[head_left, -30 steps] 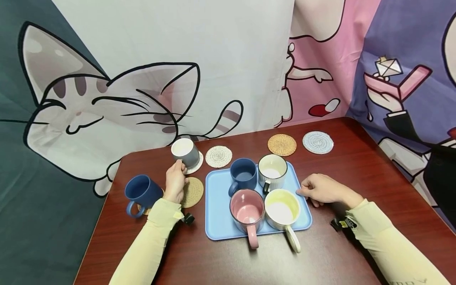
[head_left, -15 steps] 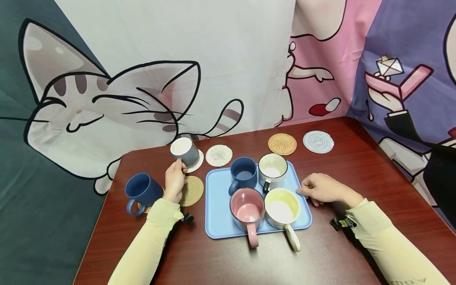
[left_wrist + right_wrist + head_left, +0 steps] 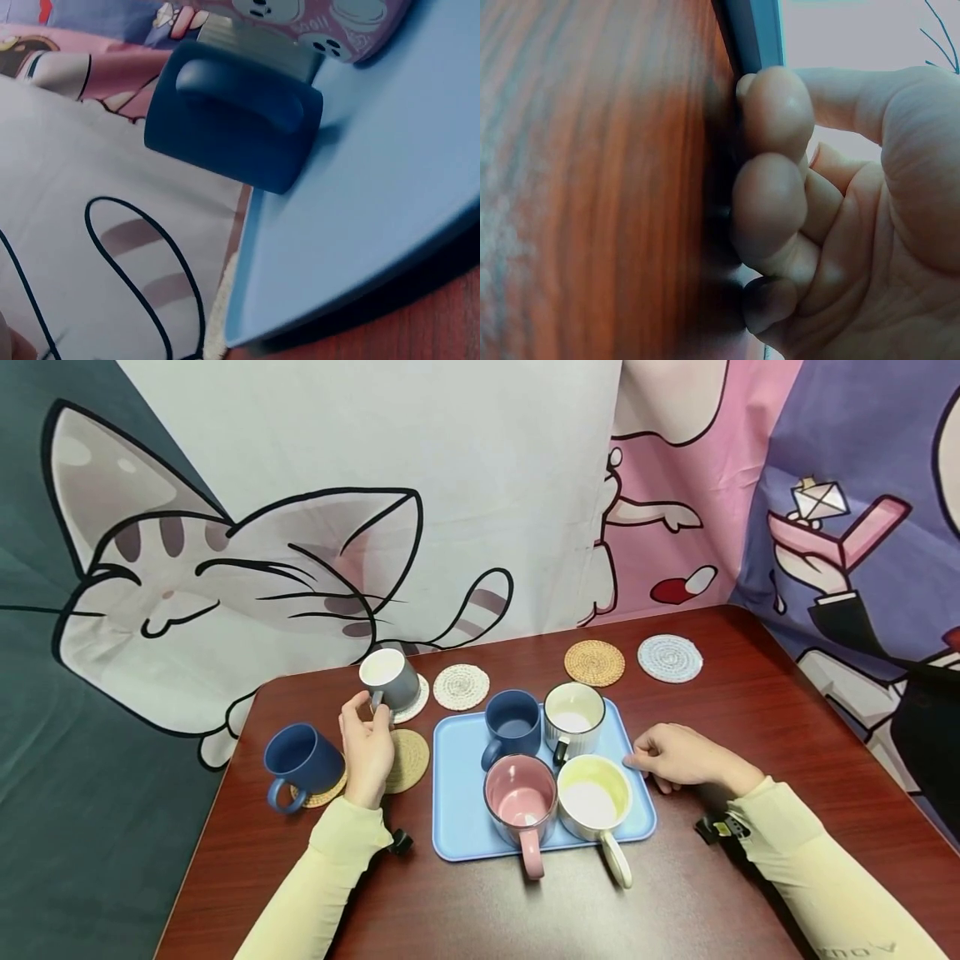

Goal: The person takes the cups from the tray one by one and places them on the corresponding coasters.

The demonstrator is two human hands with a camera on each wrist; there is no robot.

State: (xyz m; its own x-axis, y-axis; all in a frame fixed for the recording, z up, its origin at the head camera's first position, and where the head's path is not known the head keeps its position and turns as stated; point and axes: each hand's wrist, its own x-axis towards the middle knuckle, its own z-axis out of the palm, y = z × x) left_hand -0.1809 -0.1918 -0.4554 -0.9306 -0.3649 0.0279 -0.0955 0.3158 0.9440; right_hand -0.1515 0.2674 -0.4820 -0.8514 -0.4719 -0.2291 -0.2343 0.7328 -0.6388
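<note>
A person's left hand (image 3: 367, 747) is spread loose just below a grey mug (image 3: 390, 678), thumb and fingertips parted beside its handle and gripping nothing, the grip released. The grey mug stands upright on a white coaster (image 3: 411, 700) toward the far left of the dark wooden surface (image 3: 750, 710). Beneath the hand lies a tan woven coaster (image 3: 407, 762), and just to its left a dark blue mug (image 3: 300, 762) sits tilted on another tan coaster (image 3: 326, 792) near the left edge. The right hand (image 3: 678, 758) rests on the surface with its fingers curled under, knuckles pressed against the right rim of a light blue tray (image 3: 457, 802); the right wrist view shows those curled fingers (image 3: 769, 202) against the wood with the tray edge (image 3: 754, 34) at their tips, nothing held in the grip. Four mugs stand on the tray: a navy mug (image 3: 512, 725) and a white ribbed mug (image 3: 573, 717) at the back, a pink mug (image 3: 521, 800) and a pale yellow mug (image 3: 594, 797) at the front, the last two with handles pointing toward the near edge. The left wrist view catches the navy mug (image 3: 232, 112) on the tray (image 3: 375, 210) at close range. Along the far edge lie three more coasters: cream (image 3: 461, 687), tan (image 3: 594, 662) and pale blue (image 3: 670, 658). A cartoon cat backdrop (image 3: 225, 585) hangs behind.
</note>
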